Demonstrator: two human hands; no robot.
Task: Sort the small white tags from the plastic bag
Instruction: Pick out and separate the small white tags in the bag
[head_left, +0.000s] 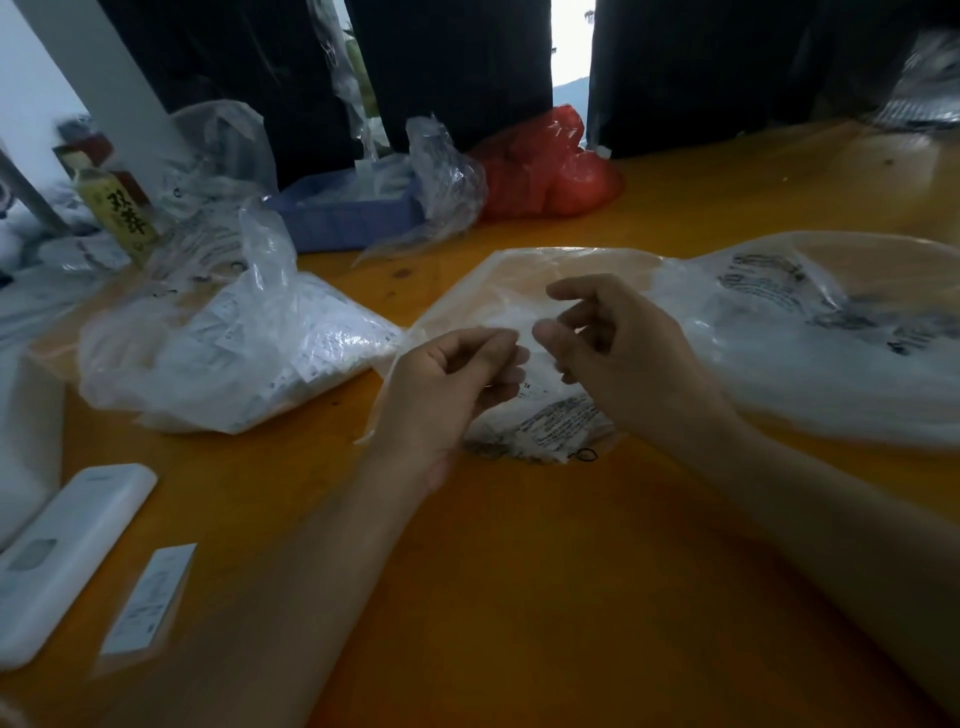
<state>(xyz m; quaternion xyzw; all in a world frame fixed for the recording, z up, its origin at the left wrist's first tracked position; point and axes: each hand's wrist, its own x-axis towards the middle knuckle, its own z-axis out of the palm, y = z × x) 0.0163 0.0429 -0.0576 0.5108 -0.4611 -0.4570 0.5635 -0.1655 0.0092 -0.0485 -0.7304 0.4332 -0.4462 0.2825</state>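
Left hand: the left hand (457, 374) was curled, its fingertips pinched together over the flat bag. It was too blurry to tell if a tag was between them.
Right hand: the right hand (608, 338) was half curled, thumb near the fingers, just beside the left one. I cannot tell if it held anything.
Flat bag: a clear plastic bag (550, 415) with black print lay flat on the orange surface (519, 571) under both hands.
Tags: most small white tags (291, 353) sat in a heap inside a crumpled clear bag (223, 358) on the left, well apart from the hands.
Which way they point: the tags in the heap lay every which way, so no one long side showed.
What could go wrong: a tag this small could slip from the fingertips and get lost on the shiny bag. The thin plastic could also stick to the fingers and lift up, and tags could slide off.
Other things: a red bag (545, 166) and a blue tray (343, 213) sat far back; a white remote (67, 556) lay near left.
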